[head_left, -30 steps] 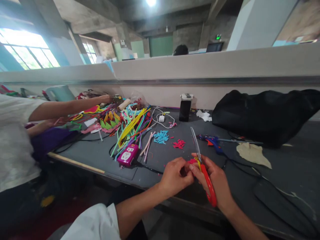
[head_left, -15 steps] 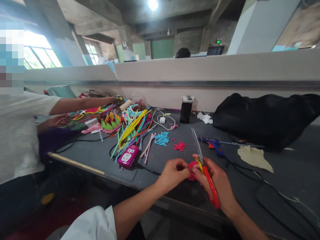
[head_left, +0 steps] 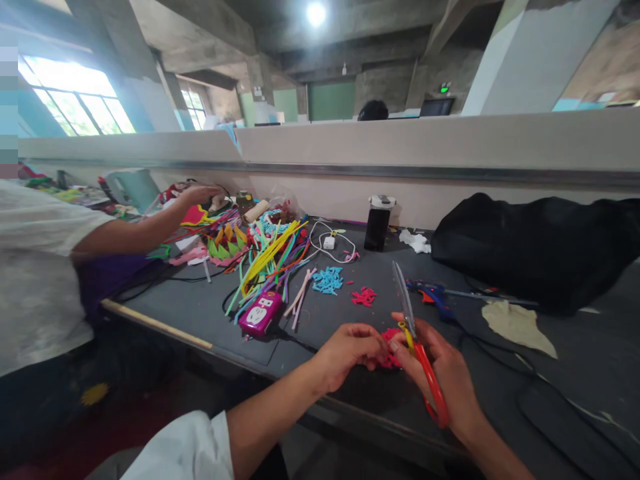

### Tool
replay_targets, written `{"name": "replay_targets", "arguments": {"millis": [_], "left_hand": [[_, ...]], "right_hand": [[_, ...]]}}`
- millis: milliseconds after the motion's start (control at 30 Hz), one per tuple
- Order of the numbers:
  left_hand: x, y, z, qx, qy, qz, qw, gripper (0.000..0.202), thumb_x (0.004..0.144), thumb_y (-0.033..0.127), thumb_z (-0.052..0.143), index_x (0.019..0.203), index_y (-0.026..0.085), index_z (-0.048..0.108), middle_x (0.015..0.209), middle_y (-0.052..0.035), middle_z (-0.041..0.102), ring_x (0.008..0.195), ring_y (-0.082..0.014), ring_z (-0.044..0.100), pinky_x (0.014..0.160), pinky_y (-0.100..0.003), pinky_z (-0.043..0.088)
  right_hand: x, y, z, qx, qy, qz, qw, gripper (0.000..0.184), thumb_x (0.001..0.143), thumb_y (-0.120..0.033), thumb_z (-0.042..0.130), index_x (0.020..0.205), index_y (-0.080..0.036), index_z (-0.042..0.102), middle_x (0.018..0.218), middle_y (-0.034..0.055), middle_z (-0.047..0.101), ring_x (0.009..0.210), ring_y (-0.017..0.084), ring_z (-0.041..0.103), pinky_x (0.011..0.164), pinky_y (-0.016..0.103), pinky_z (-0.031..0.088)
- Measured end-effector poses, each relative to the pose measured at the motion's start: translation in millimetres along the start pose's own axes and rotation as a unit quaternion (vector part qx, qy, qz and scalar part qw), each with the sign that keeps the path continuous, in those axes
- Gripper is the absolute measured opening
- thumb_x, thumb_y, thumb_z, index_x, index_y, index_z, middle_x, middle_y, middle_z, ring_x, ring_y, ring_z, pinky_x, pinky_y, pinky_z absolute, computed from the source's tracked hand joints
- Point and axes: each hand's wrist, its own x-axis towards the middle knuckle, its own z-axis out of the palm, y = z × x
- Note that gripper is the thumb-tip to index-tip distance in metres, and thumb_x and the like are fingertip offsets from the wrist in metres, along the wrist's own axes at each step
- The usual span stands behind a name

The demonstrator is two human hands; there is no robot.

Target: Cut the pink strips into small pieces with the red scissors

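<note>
My right hand (head_left: 445,373) is wrapped round a pair of scissors (head_left: 431,383) with red and yellow handles, their blades pointing up and away from me. Its thumb and fingers also meet a pink-red fuzzy bunch (head_left: 391,347). From the other side, my left hand (head_left: 350,353) pinches at this bunch with curled fingers. The hands partly cover the bunch, so its full shape is hidden. Just beyond lie short pink-red pieces (head_left: 364,296) and a pile of short blue pieces (head_left: 328,281).
Left of the piles are a purple power socket (head_left: 261,313) and many coloured pipe cleaners (head_left: 273,257). A glue gun (head_left: 436,299), beige scrap (head_left: 517,327) and black bag (head_left: 530,247) lie right. A lidded bottle (head_left: 379,225) stands behind. A co-worker's arm (head_left: 135,230) reaches over the left side.
The view has shifted slightly. My left fingers have closed in against the pink-red bunch; the scissors stay in my right hand. The co-worker's arm has drawn back left and lifted.
</note>
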Motion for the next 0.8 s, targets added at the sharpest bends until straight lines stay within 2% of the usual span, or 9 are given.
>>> {"name": "replay_targets", "arguments": {"millis": [67, 267, 433, 533, 633, 733, 800], "left_hand": [[0, 0, 0.4, 0.006, 0.003, 0.007, 1.0, 0.01, 0.06, 0.023, 0.067, 0.063, 0.013, 0.066, 0.058, -0.0009, 0.06, 0.054, -0.0091, 0.051, 0.054, -0.022, 0.035], [-2, 1, 2.9, 0.059, 0.026, 0.042, 0.997, 0.008, 0.058, 0.021, 0.068, 0.061, 0.014, 0.065, 0.057, 0.0006, 0.06, 0.053, -0.0087, 0.047, 0.054, -0.023, 0.034], [-2, -2, 1.6, 0.037, 0.004, 0.034, 0.999, 0.008, 0.062, 0.02, 0.067, 0.066, 0.013, 0.068, 0.063, -0.0009, 0.064, 0.057, -0.0091, 0.051, 0.056, -0.023, 0.034], [-2, -2, 1.9, 0.016, 0.007, 0.035, 0.999, 0.008, 0.062, 0.018, 0.069, 0.067, 0.013, 0.068, 0.063, -0.0014, 0.063, 0.057, -0.0093, 0.052, 0.056, -0.023, 0.035], [-4, 1, 3.2, -0.034, 0.046, 0.07, 0.996, 0.007, 0.062, 0.017, 0.071, 0.067, 0.013, 0.067, 0.062, 0.0, 0.061, 0.056, -0.0084, 0.05, 0.057, -0.022, 0.036], [-3, 7, 1.7, -0.116, 0.092, 0.117, 0.982, 0.008, 0.063, 0.016, 0.071, 0.069, 0.015, 0.065, 0.063, 0.0026, 0.058, 0.054, -0.0068, 0.048, 0.059, -0.022, 0.037], [-2, 9, -1.1, -0.156, 0.111, 0.146, 0.971, 0.008, 0.065, 0.015, 0.07, 0.07, 0.016, 0.064, 0.065, 0.0032, 0.057, 0.055, -0.0063, 0.047, 0.058, -0.021, 0.036]], "right_hand": [[0, -3, 0, 0.011, -0.003, 0.006, 1.0, 0.034, 0.078, -0.036, 0.054, 0.106, -0.019, 0.065, 0.085, 0.003, 0.072, 0.066, 0.015, 0.067, 0.067, 0.025, 0.054], [1, -8, 0, 0.082, -0.021, 0.067, 0.994, 0.042, 0.075, -0.035, 0.058, 0.112, -0.016, 0.061, 0.075, 0.0014, 0.07, 0.05, 0.011, 0.06, 0.045, 0.019, 0.047], [1, -7, 0, 0.092, -0.028, 0.093, 0.991, 0.045, 0.075, -0.034, 0.06, 0.115, -0.014, 0.06, 0.072, 0.0008, 0.069, 0.048, 0.01, 0.057, 0.042, 0.019, 0.044], [-1, -5, -1, 0.075, -0.023, 0.088, 0.993, 0.047, 0.078, -0.038, 0.06, 0.118, -0.015, 0.059, 0.076, 0.0018, 0.07, 0.052, 0.012, 0.06, 0.046, 0.02, 0.047], [-4, -1, 1, 0.034, -0.006, 0.08, 0.996, 0.044, 0.082, -0.044, 0.058, 0.118, -0.018, 0.061, 0.089, 0.004, 0.072, 0.066, 0.015, 0.067, 0.059, 0.023, 0.053], [-8, 4, 5, -0.046, 0.004, 0.058, 0.997, 0.043, 0.084, -0.048, 0.056, 0.115, -0.02, 0.062, 0.097, 0.005, 0.072, 0.078, 0.018, 0.07, 0.069, 0.026, 0.054], [-13, 5, 8, -0.11, -0.003, 0.038, 0.993, 0.042, 0.085, -0.049, 0.054, 0.116, -0.021, 0.061, 0.096, 0.0045, 0.073, 0.078, 0.019, 0.07, 0.068, 0.027, 0.054]]}}
